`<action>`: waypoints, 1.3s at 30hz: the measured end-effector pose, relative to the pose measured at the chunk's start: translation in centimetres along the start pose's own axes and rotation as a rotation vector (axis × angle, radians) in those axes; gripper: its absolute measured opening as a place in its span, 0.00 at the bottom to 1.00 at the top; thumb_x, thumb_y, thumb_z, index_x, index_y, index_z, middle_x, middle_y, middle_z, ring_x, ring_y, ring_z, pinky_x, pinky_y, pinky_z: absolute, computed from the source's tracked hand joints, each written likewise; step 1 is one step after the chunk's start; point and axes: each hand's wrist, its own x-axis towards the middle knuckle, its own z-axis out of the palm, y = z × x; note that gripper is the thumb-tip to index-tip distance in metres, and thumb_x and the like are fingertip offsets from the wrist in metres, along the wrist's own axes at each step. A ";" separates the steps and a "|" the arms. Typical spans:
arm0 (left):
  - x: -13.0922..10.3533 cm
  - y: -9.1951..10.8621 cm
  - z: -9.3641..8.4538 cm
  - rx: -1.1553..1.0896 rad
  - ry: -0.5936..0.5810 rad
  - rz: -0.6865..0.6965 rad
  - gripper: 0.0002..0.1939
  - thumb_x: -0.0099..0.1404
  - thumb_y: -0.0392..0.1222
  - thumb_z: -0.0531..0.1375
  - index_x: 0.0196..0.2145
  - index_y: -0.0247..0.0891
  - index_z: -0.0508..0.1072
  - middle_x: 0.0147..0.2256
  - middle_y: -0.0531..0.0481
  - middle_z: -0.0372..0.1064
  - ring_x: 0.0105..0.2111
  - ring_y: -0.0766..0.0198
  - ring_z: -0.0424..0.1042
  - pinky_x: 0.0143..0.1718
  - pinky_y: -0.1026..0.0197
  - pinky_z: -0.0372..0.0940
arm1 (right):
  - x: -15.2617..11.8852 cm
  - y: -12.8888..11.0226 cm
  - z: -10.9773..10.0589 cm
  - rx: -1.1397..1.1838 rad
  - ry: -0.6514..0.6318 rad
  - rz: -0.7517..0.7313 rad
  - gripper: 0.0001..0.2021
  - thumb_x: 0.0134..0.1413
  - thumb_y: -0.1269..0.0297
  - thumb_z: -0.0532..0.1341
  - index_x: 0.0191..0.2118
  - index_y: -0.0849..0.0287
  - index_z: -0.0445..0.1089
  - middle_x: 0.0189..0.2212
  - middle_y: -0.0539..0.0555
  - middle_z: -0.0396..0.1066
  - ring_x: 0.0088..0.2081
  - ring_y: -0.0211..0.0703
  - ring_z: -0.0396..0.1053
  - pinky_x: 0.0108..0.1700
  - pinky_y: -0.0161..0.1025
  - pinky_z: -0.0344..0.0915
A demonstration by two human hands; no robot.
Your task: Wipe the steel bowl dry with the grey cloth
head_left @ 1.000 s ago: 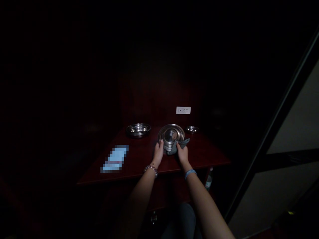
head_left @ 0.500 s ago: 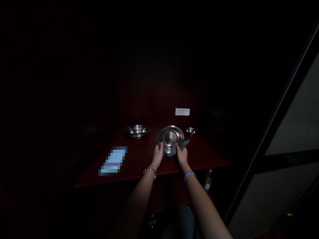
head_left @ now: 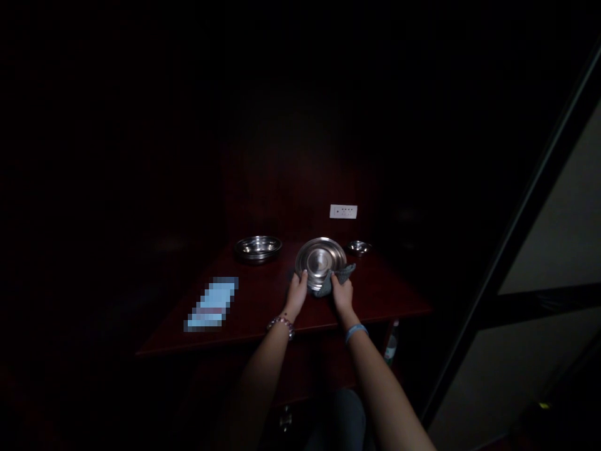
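Observation:
A shiny round metal plate (head_left: pixel 319 258) is held tilted up above the dark red desk (head_left: pixel 263 300), its inside facing me. My left hand (head_left: pixel 297 293) grips its lower left rim, thumb over the front. At the lower right rim, my right hand (head_left: pixel 342 291) is closed on a grey cloth (head_left: pixel 323 287), pressing it against the plate. The fingers behind the plate are hidden. Left of it stand stacked metal dishes (head_left: pixel 258 248), and a small metal bowl (head_left: pixel 359 248) sits to the right.
A blurred-out light blue flat object (head_left: pixel 213 304) lies on the desk's left side. A white socket panel (head_left: pixel 344 212) is on the back wall. Below the desk's right edge stands a plastic bottle (head_left: pixel 391 344). A pale framed panel (head_left: pixel 554 238) rises at right.
Almost nothing differs. The view has shifted very slightly, and the plate in my hands is turned a touch; both hands keep their grip.

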 end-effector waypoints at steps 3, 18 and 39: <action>0.1 -0.1 -0.1 0.007 -0.002 0.003 0.17 0.70 0.46 0.57 0.52 0.35 0.73 0.54 0.37 0.74 0.55 0.53 0.73 0.64 0.48 0.59 | 0.0 -0.1 0.0 -0.008 0.009 0.002 0.15 0.51 0.55 0.65 0.37 0.62 0.79 0.39 0.62 0.82 0.44 0.55 0.80 0.47 0.41 0.72; 0.0 0.3 0.0 0.022 0.010 -0.019 0.16 0.70 0.42 0.56 0.53 0.34 0.73 0.56 0.38 0.73 0.56 0.55 0.72 0.64 0.50 0.58 | -0.2 -0.4 0.0 -0.017 0.012 -0.003 0.14 0.51 0.56 0.65 0.37 0.62 0.79 0.39 0.63 0.82 0.44 0.55 0.80 0.46 0.41 0.72; 0.0 0.2 -0.1 0.018 0.010 -0.005 0.16 0.70 0.42 0.57 0.52 0.35 0.74 0.54 0.40 0.74 0.56 0.54 0.72 0.64 0.50 0.59 | 0.3 0.4 0.0 -0.021 -0.029 -0.019 0.16 0.53 0.55 0.64 0.40 0.62 0.78 0.43 0.63 0.81 0.46 0.54 0.79 0.48 0.41 0.71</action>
